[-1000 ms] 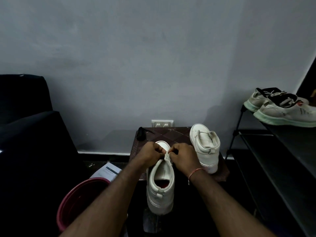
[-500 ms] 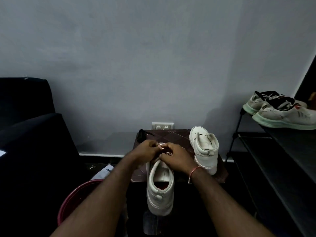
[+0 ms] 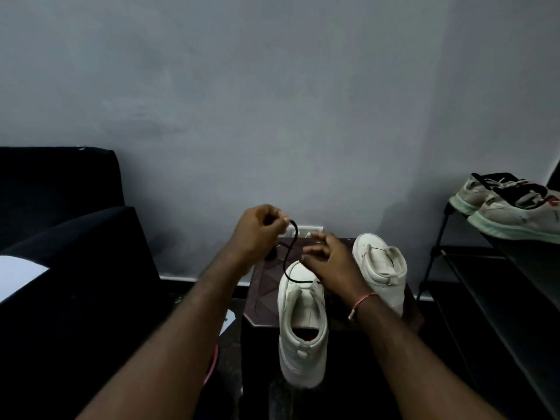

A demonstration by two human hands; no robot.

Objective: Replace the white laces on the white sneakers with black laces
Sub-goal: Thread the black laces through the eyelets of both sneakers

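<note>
My left hand (image 3: 257,234) up, fingers pinching black lace (image 3: 286,266). Lace drops slack to front eyelets of near sneaker (image 3: 303,316) on tabletop (image 3: 263,286). Right hand (image 3: 330,268) over toe, fingers loose, gripping nothing. Lace light, limp, probably slippery; I'd pinch close to tip. Sneaker light; steady at toe.
</note>
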